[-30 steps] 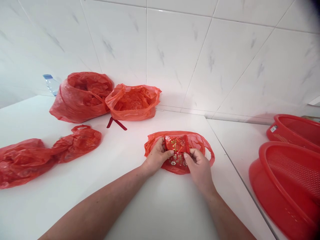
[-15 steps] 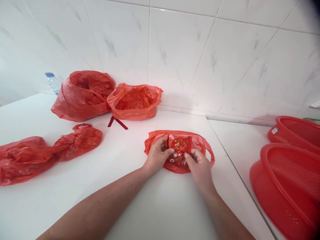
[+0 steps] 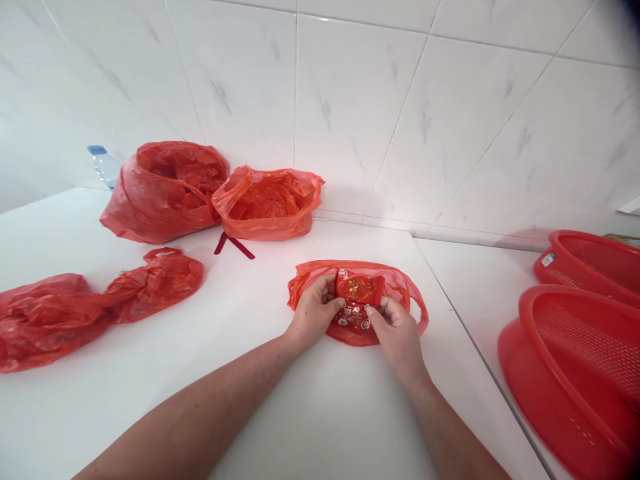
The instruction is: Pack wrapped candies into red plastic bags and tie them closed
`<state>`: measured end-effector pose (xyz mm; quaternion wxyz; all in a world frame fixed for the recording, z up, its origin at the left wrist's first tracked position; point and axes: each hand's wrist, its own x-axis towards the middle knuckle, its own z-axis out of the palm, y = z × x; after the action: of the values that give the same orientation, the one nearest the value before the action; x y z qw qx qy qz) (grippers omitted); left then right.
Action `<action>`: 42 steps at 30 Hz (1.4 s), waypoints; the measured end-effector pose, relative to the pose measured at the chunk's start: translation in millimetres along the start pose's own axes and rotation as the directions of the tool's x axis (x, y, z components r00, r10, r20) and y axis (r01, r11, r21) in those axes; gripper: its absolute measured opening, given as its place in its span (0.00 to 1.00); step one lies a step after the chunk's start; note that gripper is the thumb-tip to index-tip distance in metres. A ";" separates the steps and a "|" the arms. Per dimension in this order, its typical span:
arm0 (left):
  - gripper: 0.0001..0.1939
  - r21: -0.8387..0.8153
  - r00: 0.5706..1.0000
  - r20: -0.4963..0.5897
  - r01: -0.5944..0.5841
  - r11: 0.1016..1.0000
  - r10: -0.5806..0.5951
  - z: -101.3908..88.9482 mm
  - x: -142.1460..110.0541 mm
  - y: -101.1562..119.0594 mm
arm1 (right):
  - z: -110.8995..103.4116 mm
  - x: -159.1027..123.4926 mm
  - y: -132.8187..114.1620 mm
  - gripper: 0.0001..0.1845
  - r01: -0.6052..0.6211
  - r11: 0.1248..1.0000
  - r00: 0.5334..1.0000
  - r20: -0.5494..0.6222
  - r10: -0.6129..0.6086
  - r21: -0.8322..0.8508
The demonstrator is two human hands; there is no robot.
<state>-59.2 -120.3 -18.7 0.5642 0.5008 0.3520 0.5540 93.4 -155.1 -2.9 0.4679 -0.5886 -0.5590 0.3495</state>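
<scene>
A small red printed packet (image 3: 357, 288) with gold lettering is pinched at its two sides, my left hand (image 3: 315, 312) on one and my right hand (image 3: 399, 330) on the other. Just below it shows a red printed surface (image 3: 353, 320) with white lettering and flowers; whether it is a second packet or part of the same one I cannot tell. Both thumbs lie at the line between the two. Under my hands, a thin red plastic bag (image 3: 397, 285) is spread on the white table (image 3: 280, 413), with its handle loop towards the right.
Two upright red plastic bags (image 3: 163, 193) (image 3: 270, 207) stand against the tiled wall, beside a clear bottle (image 3: 103, 165). A knotted red bag (image 3: 55, 320) lies left. Dark red strips (image 3: 240, 248) lie near the bags. Red perforated baskets (image 3: 550, 380) (image 3: 575, 260) are at right.
The packet's upper part has tilted slightly and covers more of the white-printed part below. My right thumb has shifted a little left. The whole view has drifted slightly.
</scene>
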 end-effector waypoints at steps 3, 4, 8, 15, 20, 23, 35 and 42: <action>0.20 0.005 1.000 -0.001 0.023 1.000 -0.023 -0.4 -0.3 3.6 | -0.5 -1.1 -0.9 0.13 0.003 1.000 1.000 -0.003 -0.003 0.002; 0.19 0.010 0.999 -0.004 0.032 0.999 -0.032 -0.4 -0.4 5.0 | -0.7 -1.4 -1.2 0.13 0.005 1.000 1.000 -0.003 -0.005 0.003; 0.17 0.041 0.998 -0.020 0.065 0.997 -0.064 -0.7 -0.7 9.4 | -1.2 -2.0 -1.6 0.11 0.020 1.000 1.000 -0.001 -0.020 0.012; 0.16 0.062 0.997 -0.011 0.077 0.995 -0.077 -1.8 -1.9 12.8 | -2.0 -1.8 -1.1 0.11 0.026 1.000 1.000 -0.002 -0.026 0.018; 0.16 0.047 0.998 -0.004 0.068 0.997 -0.067 -1.8 -1.7 14.2 | -1.4 -1.4 0.2 0.11 0.034 0.999 0.999 -0.002 -0.034 0.004; 0.15 0.034 0.997 -0.007 0.071 0.997 -0.071 -1.8 -1.9 13.3 | -1.6 -0.8 2.5 0.12 0.037 0.999 0.999 -0.024 -0.037 0.003; 0.19 0.136 0.999 -0.021 -0.026 0.990 0.029 -4.6 -1.4 -1.2 | -1.4 -1.9 1.0 0.11 0.035 0.998 0.999 -0.021 -0.035 0.048; 0.14 0.038 1.000 -0.006 0.016 0.999 -0.015 -1.9 -2.2 8.2 | -2.3 -2.4 -0.2 0.12 0.033 0.999 0.999 -0.028 -0.032 0.034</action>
<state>-63.6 -123.1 -11.6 0.5578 0.5070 0.3680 0.5444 95.2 -157.9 -2.3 0.4913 -0.5759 -0.5559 0.3435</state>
